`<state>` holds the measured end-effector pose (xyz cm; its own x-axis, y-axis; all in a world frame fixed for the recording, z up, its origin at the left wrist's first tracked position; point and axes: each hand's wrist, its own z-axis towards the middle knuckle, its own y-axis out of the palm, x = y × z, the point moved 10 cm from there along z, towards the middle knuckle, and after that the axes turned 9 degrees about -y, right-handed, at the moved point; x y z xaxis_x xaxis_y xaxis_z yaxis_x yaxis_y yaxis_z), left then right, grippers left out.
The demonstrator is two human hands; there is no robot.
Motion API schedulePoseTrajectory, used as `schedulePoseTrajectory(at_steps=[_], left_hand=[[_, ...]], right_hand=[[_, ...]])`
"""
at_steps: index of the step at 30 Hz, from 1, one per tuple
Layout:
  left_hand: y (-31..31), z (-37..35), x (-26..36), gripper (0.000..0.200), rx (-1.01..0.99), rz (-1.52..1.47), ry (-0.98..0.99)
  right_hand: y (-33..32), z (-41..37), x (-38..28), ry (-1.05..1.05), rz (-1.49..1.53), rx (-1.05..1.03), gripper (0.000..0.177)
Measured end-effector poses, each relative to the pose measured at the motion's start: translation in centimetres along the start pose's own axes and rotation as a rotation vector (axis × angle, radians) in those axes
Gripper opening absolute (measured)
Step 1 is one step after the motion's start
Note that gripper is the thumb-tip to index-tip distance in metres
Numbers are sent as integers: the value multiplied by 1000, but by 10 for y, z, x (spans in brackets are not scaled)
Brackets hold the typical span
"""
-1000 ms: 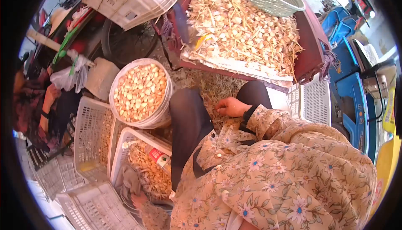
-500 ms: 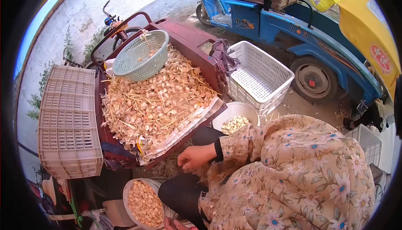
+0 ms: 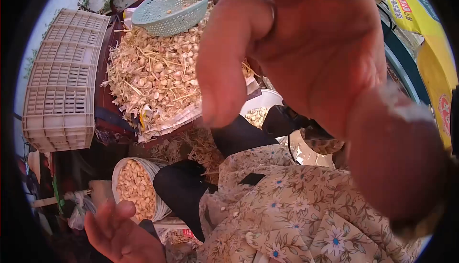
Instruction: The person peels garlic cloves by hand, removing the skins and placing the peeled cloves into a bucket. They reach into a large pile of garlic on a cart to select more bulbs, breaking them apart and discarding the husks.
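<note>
My right hand [image 3: 306, 57] fills the upper right, very near the camera, with the palm showing and the fingers apart. Nothing shows in its grasp; the part of the hand at far right is blurred. At lower left my left hand [image 3: 124, 236] is palm up with spread fingers, just below a pale bucket [image 3: 165, 208] of garlic cloves [image 3: 136, 186]. Behind my right hand lies a heap of loose garlic cloves and dry stalks [image 3: 158, 71] on a cart. A white bucket [image 3: 275, 98] holding pale cloves [image 3: 256, 116] is partly covered by that hand.
A light green colander [image 3: 174, 11] rests on the heap. A beige plastic crate [image 3: 67, 81] stands at the left. My floral garment [image 3: 296, 205] spreads across the bottom. Stalk litter [image 3: 196, 153] covers ground between the buckets. A yellow printed cover [image 3: 435, 57] hangs at right.
My right hand has risen from near the cart's edge to close before the camera, its fingers now apart. My left hand has come further into view at lower left. The view has shifted.
</note>
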<state>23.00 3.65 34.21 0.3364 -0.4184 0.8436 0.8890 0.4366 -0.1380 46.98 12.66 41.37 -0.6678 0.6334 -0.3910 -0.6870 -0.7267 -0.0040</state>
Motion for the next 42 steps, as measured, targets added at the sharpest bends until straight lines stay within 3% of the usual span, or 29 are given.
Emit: schedulePoseTrajectory(at_steps=[5, 8, 12, 16, 20, 22, 24, 26, 28, 31, 34, 35, 42], left_hand=[[-57, -4, -19, 56, 216, 124, -120], [-51, -23, -67, 48, 206, 134, -231], [-32, -89, -149, 35, 251, -37, -602], [-8, -127, -192, 34, 13, -53, -776], [10, -142, -208, 33, -24, 53, -784], [17, -152, -216, 33, -37, -5, -888], [22, -162, -229, 34, -97, 118, -875], [31, -150, -216, 30, -220, 403, -720], [36, -147, -209, 27, -219, 398, -673], [36, -153, -221, 29, -265, 369, -764], [44, -142, -209, 27, -347, 421, -691], [35, -156, -228, 24, -284, 395, -582], [36, -149, -215, 26, -247, 303, -697]], right_hand=[[-6, 0, -12, -71, -10, 36, 55], [-9, -1, -14, -84, -16, 50, 56], [-12, -5, -12, -77, -34, 63, 57], [-16, -10, -9, -64, -42, 68, 58], [-25, -11, -5, -39, -29, 73, 59], [-28, -11, -2, -14, -20, 64, 59], [-29, -12, 4, 19, -20, 54, 60], [-30, -9, 6, 18, -14, 56, 61], [-31, -10, 10, 24, -1, 58, 61], [-25, -10, 18, 36, 34, 37, 62], [-14, -7, 28, 44, 66, 16, 63], [-9, -5, 32, 47, 77, 0, 64], [51, 14, 64, 115, 185, -134, 66]])
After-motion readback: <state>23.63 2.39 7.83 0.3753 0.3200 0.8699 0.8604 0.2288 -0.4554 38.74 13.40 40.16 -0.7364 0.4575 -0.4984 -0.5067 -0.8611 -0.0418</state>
